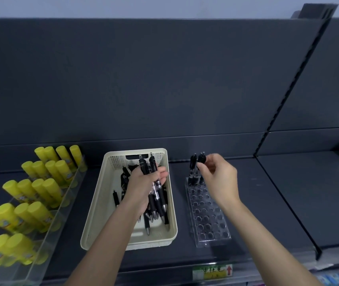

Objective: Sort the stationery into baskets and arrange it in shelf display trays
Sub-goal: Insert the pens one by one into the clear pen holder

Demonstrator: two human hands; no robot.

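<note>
Over the cream basket [102,203], my left hand [141,188] gripped a pen bundle [159,200]; at the rack [209,220] far end, my right hand [221,178] pinched one upright pen [201,159].

Left grip [143,186] clenches pens [153,165]; right grip [220,176] pinches 1 pen [201,158].

Dark grey shelf [288,193], matching back panel [143,79], pale wall [123,7] above.

Bare forearms [106,240], bare left grip [143,188] and right grip [220,178].
</note>
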